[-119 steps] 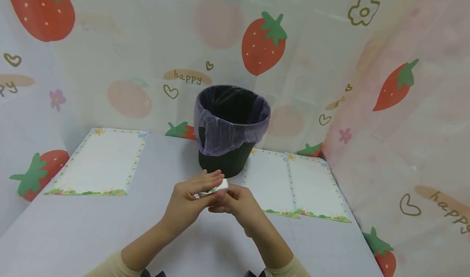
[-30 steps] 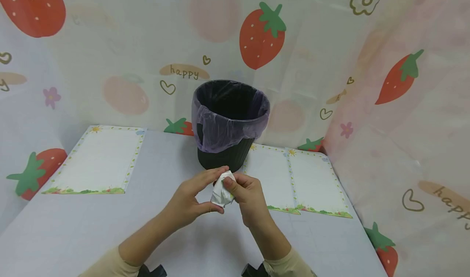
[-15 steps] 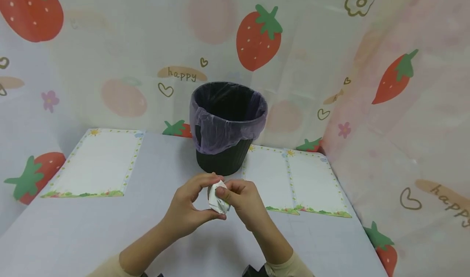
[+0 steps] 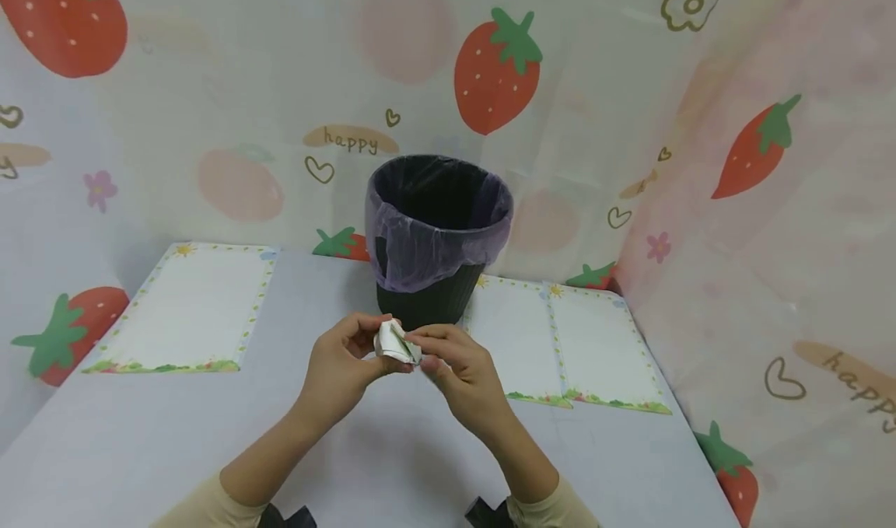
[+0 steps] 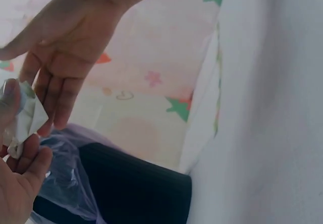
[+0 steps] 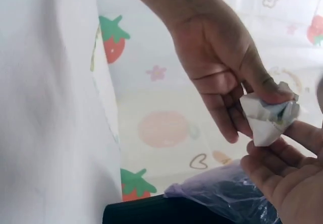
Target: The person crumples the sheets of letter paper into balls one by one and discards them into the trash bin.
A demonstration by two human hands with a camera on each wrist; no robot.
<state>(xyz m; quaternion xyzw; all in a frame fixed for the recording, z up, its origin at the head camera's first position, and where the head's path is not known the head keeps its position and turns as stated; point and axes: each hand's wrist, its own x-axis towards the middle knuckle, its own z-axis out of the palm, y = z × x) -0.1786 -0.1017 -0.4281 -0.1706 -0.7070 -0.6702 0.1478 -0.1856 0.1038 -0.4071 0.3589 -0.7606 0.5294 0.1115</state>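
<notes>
Above the white table, my left hand holds a small crumpled wad of white paper, with green marks on one fold. Its thumb presses on the wad in the right wrist view, with the other fingers behind. My right hand is at the wad's right side, and its fairly straight fingers touch the paper. In the left wrist view, the right hand spreads its fingers alongside the wad. A black waste bin with a purple liner stands just beyond both hands.
A white sheet with a decorated border lies on the left of the table. Two similar overlapping sheets lie at the right, partly behind the bin. Strawberry-printed curtains enclose the back and sides.
The wad has turned in the hands and moved slightly left and up since half a second ago. My right hand has loosened its pinch; the left still holds it.
</notes>
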